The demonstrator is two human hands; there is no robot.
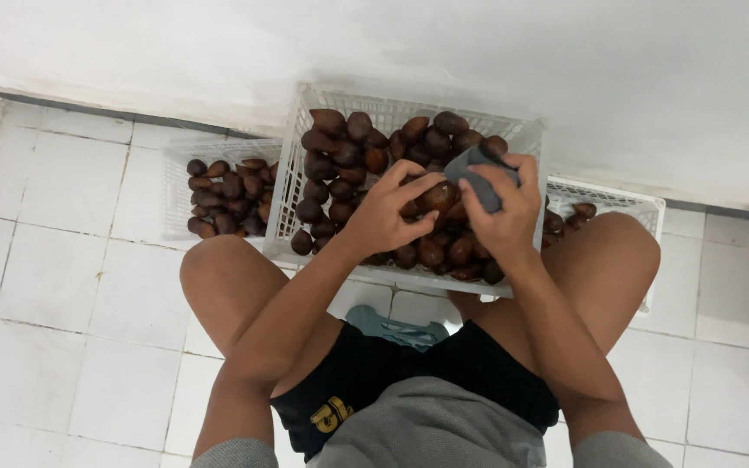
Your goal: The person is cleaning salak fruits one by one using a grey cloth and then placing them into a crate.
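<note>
Here the left hand [387, 212] grips a brown fruit [436, 198] while the right hand [504, 208] clasps a grey cloth [477, 178] against it.

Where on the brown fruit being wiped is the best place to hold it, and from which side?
Probably by its broad end, from the left and below. The left hand already cups the fruit there, leaving the upper right face free for the grey cloth in the right hand. It tapers, so the wide end seats better.
</note>
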